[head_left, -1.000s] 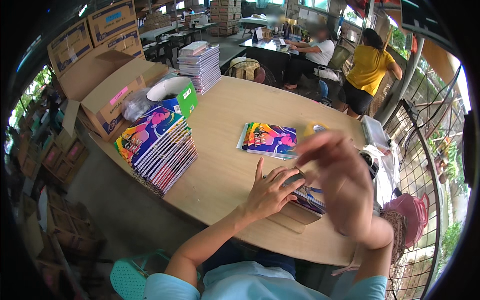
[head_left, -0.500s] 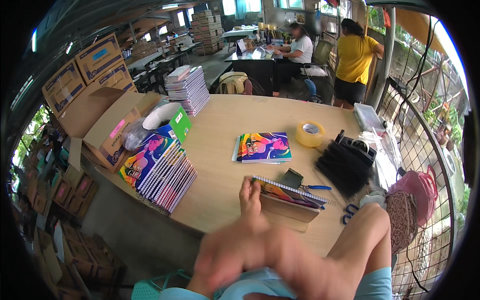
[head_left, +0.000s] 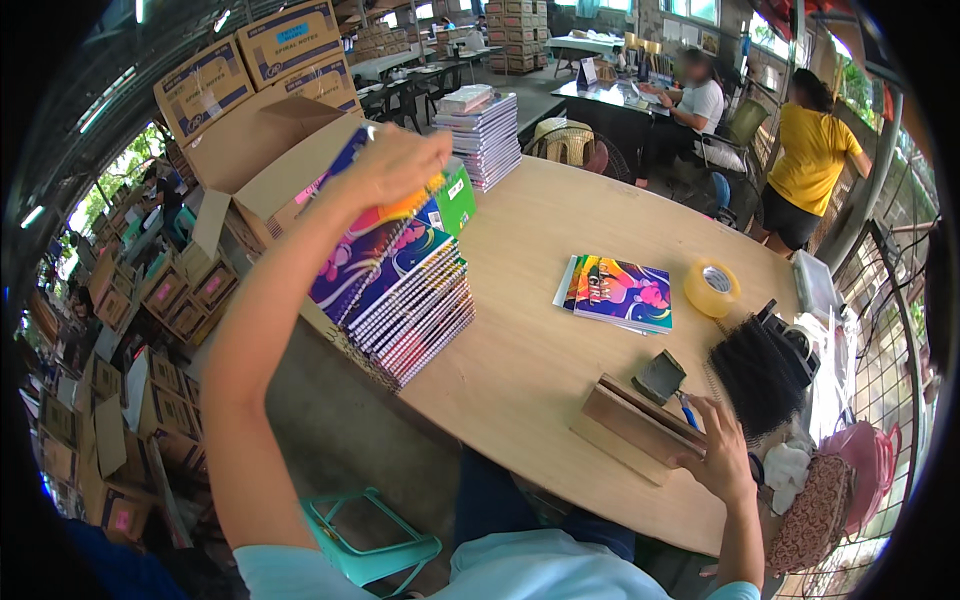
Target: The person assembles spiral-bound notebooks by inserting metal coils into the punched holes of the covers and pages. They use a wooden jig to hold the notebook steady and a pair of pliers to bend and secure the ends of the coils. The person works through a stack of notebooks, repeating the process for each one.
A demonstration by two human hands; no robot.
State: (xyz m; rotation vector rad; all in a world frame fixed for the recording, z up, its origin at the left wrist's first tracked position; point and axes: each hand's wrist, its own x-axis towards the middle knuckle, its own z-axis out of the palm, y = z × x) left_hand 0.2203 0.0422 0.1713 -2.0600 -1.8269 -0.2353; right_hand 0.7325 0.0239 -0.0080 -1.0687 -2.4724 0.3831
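Observation:
My left hand (head_left: 395,168) is closed on a spiral notebook (head_left: 345,155) with a colourful cover. That notebook is tilted over a tall stack of matching spiral notebooks (head_left: 410,300) at the left table edge, and my hand hides part of it. My right hand (head_left: 725,450) has its fingers spread at the right end of a slotted wooden stand (head_left: 625,415). Beside those fingertips lie blue-handled pliers (head_left: 687,410), partly hidden, and a small dark grey block (head_left: 659,377). A small pile of colourful covers and sheets (head_left: 620,293) lies mid-table.
A tape roll (head_left: 712,288) and a heap of black spiral coils (head_left: 760,375) lie on the right of the table (head_left: 530,270). Behind the stack stand an open carton (head_left: 270,150) and more notebooks (head_left: 480,140). A teal stool (head_left: 370,535) is below. Two people are beyond.
The spiral notebook has left the wooden stand and is now at the left stack in my left hand. My right hand has moved to the stand's right end. The view has turned left.

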